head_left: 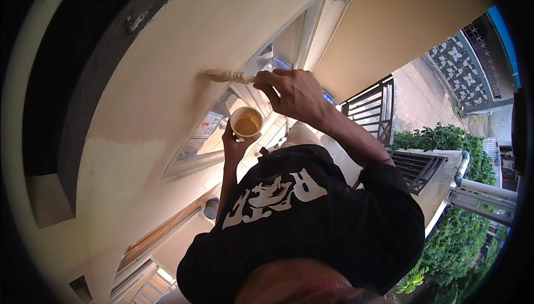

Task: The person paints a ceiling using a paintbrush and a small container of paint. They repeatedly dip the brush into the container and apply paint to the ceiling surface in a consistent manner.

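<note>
My right hand [293, 94] is closed round the handle of a paintbrush [227, 75], whose pale, shaggy bristles point left at the wall [150, 81]. The bristle tips are at or very near the wall surface; I cannot tell if they touch. A brownish shadow or tint shows on the wall by the tips. Lower down, my left hand [238, 143] holds a small round tub [246, 124] from below and the side. Tan-orange paint lies inside the tub, with some smeared up its inner wall. The brush is above the tub and apart from it.
Beside the tub is a framed glass window [208, 126] with a paper sticker. A dark curved ledge [100, 53] runs along the upper left. At right are a metal railing [371, 109], green bushes [434, 140] and a paved yard [428, 90].
</note>
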A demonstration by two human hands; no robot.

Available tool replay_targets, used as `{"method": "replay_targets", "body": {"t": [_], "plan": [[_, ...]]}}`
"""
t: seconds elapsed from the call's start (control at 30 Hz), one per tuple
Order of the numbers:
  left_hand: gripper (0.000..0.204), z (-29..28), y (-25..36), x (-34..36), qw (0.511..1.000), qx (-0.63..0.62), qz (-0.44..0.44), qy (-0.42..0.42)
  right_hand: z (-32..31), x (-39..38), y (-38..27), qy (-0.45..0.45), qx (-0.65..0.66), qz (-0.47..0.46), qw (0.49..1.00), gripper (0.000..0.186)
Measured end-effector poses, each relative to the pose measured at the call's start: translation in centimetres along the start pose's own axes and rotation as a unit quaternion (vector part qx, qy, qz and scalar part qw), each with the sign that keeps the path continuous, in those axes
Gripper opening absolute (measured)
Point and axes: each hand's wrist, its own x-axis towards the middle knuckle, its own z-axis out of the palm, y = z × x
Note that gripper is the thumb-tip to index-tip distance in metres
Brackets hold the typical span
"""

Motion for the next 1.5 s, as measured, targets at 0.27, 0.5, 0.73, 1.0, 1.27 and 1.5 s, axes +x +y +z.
{"method": "replay_targets", "body": {"t": [0.27,0.5,0.73,1.0,1.27,1.5], "plan": [[0.079,-0.8,0.3,-0.3,1.000,0.017,0.010,0.013,-7.3,7.9,20.8,0.237,-0.261,0.206,0.913,0.026],[0.080,-1.2,-0.3,-2.5,0.999,-0.005,-0.026,0.042,-1.1,3.6,0.9,0.098,-0.143,0.118,0.978,0.021],[0.078,-1.6,0.3,-2.4,1.000,0.007,0.007,0.013,-4.1,5.4,3.3,0.082,-0.163,0.016,0.983,0.021],[0.083,-2.8,-1.1,-3.2,0.999,-0.015,0.001,0.050,-12.3,10.4,14.2,0.249,-0.255,0.178,0.917,0.029],[0.075,-1.8,-0.4,-2.2,1.000,-0.020,-0.001,0.016,-5.2,2.3,-6.6,0.005,-0.125,-0.032,0.992,0.029],[0.075,-2.2,0.4,-1.5,0.999,0.002,0.035,0.029,-13.9,11.3,5.3,0.199,-0.275,0.139,0.930,0.027]]}}
